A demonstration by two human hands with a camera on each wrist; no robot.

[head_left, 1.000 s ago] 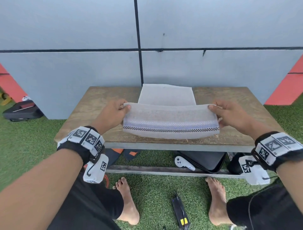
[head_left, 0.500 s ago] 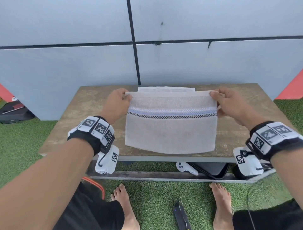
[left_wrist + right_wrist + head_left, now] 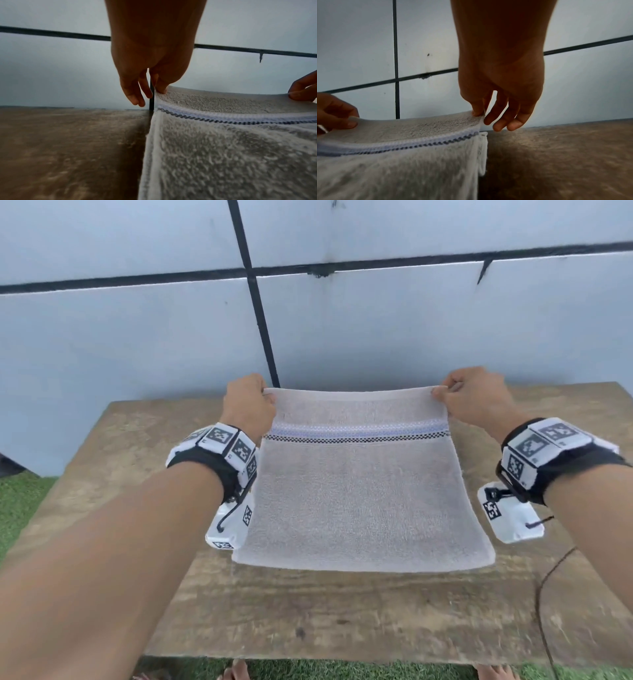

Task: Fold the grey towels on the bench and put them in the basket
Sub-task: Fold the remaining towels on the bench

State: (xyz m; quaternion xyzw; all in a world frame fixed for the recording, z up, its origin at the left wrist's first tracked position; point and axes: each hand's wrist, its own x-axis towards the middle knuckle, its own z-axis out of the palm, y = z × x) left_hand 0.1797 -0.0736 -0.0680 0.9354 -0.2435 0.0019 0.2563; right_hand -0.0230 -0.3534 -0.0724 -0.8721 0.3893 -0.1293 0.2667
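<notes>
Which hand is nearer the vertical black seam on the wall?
Left. The left hand sits just beside the vertical black seam; the right hand holds the grey towel's far corner, well off.

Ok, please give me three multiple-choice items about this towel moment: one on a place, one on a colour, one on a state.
1. Where do the hands hold the towel?
A. at its two far corners
B. at its near edge
C. at its middle

2. What colour is the checked line under the towel's pale band?
A. red
B. dark
C. green

3. How is the left hand?
A. flat on the bench
B. hanging free
C. pinching the towel

Key:
1 A, the left hand and right hand each pinch a far corner.
2 B, the head view shows a dark checked line across the towel.
3 C, the left wrist view shows thumb and finger closed on the cloth.
</notes>
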